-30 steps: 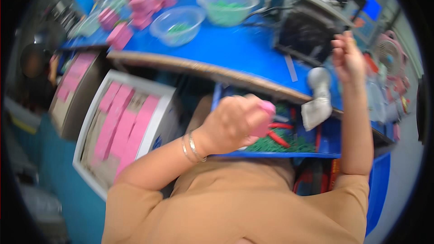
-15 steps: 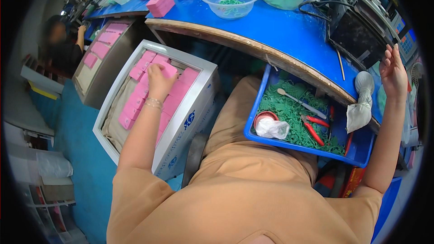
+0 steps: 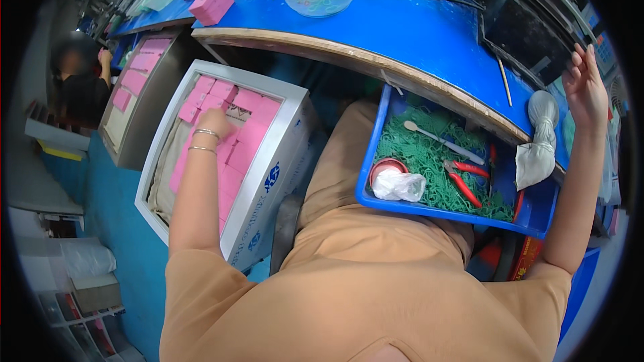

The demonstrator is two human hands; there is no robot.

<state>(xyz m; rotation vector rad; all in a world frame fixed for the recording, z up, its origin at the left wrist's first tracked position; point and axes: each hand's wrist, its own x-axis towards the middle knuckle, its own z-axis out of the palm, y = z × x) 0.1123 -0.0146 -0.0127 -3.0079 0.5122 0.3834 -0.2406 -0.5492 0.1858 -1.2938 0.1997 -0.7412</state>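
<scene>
My left hand point(image 3: 215, 123) reaches into a white box point(image 3: 153, 181) at the left. Its fingers are curled downward over the rows of pink blocks point(image 3: 251, 139); the fingertips are hidden, so whatever is in them cannot be made out. Beside this hand a dark patterned gap shows between the blocks. My right hand point(image 3: 585, 87) is raised at the far right with its fingers stretched out and holds nothing. It is close to a black machine point(image 3: 515, 37) and above a grey wrapped bundle point(image 3: 542, 121).
In front of me a blue tray point(image 3: 363, 191) holds green rubbery strands point(image 3: 429, 171), red-handled pliers point(image 3: 463, 184), a pale stick tool point(image 3: 443, 141) and a white plastic bag point(image 3: 400, 185). Clear bowls point(image 3: 315, 1) and pink stacks point(image 3: 212, 4) stand on the blue table point(image 3: 396, 37). A person point(image 3: 77, 80) sits far left.
My left hand has moved lower and slightly left in the box and turned knuckles-up; the pink block seen in it before is no longer distinct. My right hand stays raised. The whole view has shifted slightly.
</scene>
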